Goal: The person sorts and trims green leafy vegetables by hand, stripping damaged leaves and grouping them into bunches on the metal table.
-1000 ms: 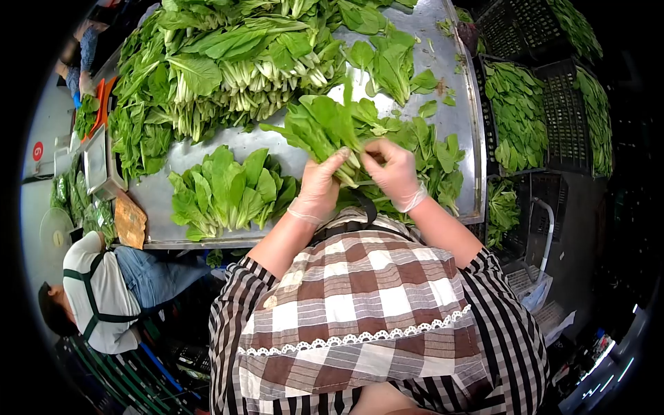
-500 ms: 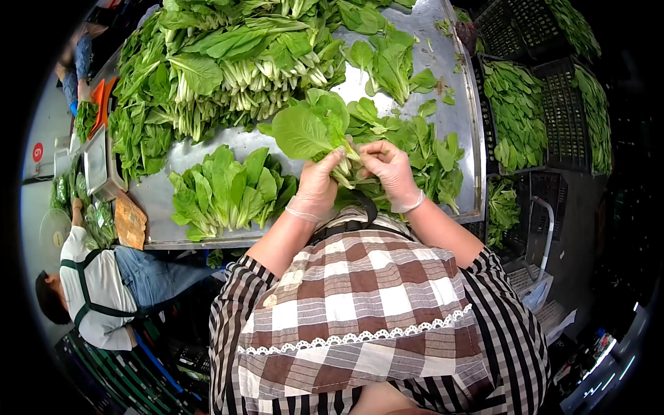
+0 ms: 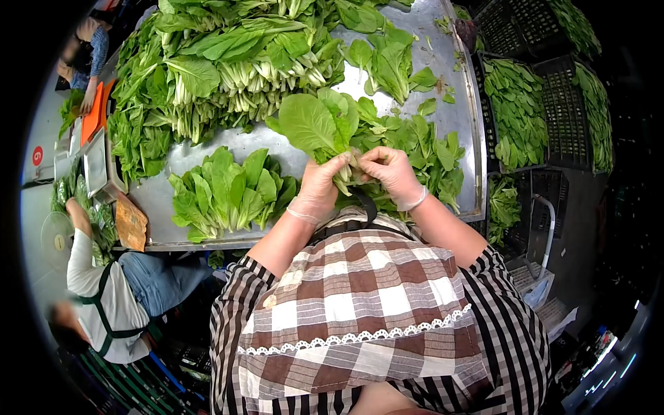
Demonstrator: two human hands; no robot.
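Observation:
My left hand (image 3: 321, 185), in a thin clear glove, is closed round the pale stems of a head of leafy greens (image 3: 315, 124). Its broad leaves point up and away from me. Beside it, my gloved right hand (image 3: 391, 174) pinches at the stem base with thumb and forefinger. Whether a loose stalk sits between those fingertips is too small to tell. Loose greens (image 3: 422, 149) lie behind and right of my right hand. To the left of my left hand, a neat row of greens (image 3: 228, 190) rests on the metal table (image 3: 155, 220).
A large pile of greens (image 3: 235, 69) covers the table's far left. Black crates of greens (image 3: 515, 114) stand along the right side. At left are a white bin (image 3: 104, 166), a brown board (image 3: 130, 221), an orange object (image 3: 95, 114) and two co-workers, one in a white top (image 3: 114, 318).
The head of greens has shifted slightly right in my hands. The co-worker in white has leaned back and lower. Another person's hand has moved to the orange object, no longer holding greens there.

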